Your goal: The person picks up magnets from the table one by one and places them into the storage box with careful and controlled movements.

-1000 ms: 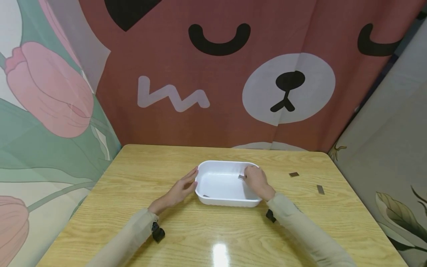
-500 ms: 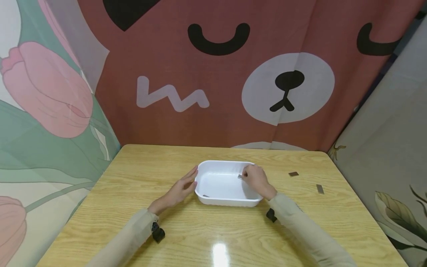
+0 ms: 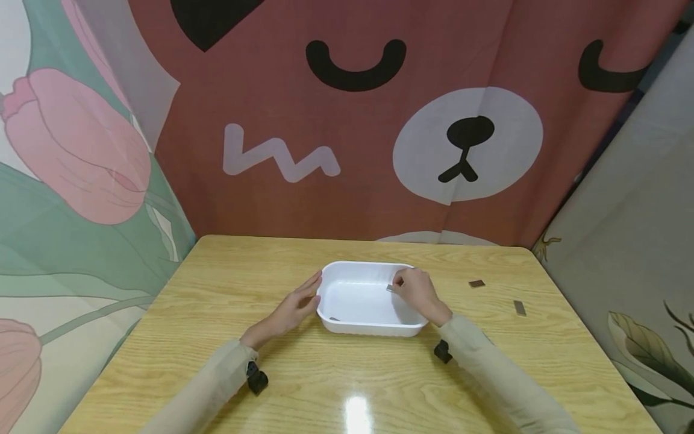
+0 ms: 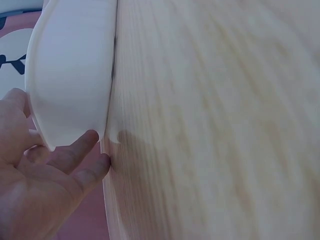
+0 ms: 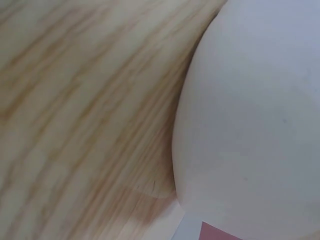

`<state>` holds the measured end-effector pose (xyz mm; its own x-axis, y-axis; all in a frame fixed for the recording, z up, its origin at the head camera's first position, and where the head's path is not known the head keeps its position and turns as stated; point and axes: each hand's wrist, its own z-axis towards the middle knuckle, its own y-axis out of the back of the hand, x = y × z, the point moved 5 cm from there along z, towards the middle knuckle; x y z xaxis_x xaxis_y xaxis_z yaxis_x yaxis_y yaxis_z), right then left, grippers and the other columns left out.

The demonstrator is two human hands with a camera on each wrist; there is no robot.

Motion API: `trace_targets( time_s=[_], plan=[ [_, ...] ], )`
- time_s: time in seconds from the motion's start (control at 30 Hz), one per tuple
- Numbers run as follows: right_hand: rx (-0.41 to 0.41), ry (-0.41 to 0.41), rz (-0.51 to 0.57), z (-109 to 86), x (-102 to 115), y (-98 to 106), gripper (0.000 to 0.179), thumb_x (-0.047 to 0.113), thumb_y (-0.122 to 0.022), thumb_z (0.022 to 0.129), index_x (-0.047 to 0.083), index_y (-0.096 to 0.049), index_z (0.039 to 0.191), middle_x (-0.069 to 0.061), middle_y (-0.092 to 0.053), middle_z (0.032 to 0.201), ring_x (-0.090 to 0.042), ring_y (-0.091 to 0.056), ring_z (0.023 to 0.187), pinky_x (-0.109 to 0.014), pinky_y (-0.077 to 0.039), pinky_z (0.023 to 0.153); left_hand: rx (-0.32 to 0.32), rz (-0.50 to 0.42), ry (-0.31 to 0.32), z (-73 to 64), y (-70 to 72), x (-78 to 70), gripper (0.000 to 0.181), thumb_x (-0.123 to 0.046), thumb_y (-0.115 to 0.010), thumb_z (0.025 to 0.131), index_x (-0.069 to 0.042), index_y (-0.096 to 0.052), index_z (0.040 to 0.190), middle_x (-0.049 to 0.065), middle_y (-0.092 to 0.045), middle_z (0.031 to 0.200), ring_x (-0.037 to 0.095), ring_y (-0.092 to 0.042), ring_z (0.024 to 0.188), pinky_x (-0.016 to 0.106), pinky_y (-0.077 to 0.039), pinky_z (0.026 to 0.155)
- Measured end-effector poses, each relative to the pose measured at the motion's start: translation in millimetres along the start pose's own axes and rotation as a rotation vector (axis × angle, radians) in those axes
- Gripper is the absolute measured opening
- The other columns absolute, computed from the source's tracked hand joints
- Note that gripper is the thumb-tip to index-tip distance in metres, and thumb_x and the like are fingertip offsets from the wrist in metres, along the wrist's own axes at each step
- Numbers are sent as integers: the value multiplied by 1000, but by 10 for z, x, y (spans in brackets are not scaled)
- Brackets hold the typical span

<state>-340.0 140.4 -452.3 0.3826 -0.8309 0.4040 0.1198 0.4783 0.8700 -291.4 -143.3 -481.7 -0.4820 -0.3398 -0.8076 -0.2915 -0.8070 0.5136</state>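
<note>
A white plastic basin stands on the wooden table. My left hand rests against its left end with the fingers extended; in the left wrist view the fingertips of this hand touch the outer wall. Over the right side of the basin, my right hand pinches a small flat grey rectangular piece between thumb and fingers. A second grey piece lies inside at the front left, partly hidden by the rim. The right wrist view shows the basin's outer wall, with my right hand out of sight.
Two more flat grey pieces lie on the table to the right, a dark one farther back and another nearer the right edge. A red bear-print curtain hangs behind the table. Patterned cloths hang on both sides.
The right hand has turned slightly, its fingers now showing more openly around the small grey piece over the basin. The left hand and the basin have stayed in place.
</note>
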Motion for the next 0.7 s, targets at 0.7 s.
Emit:
trace_targets(
  time_s=[0.7],
  plan=[
    [-117,65,47,-43,30,114,7,-2,-72,82,2,-76,78,-4,-70,72,-14,-63,63,-32,-55,56,29,6,34,-53,77,-431,50,-1,-49,103,14,-29,146,20,-15,160,40,-17,146,41,-33,112]
  ],
)
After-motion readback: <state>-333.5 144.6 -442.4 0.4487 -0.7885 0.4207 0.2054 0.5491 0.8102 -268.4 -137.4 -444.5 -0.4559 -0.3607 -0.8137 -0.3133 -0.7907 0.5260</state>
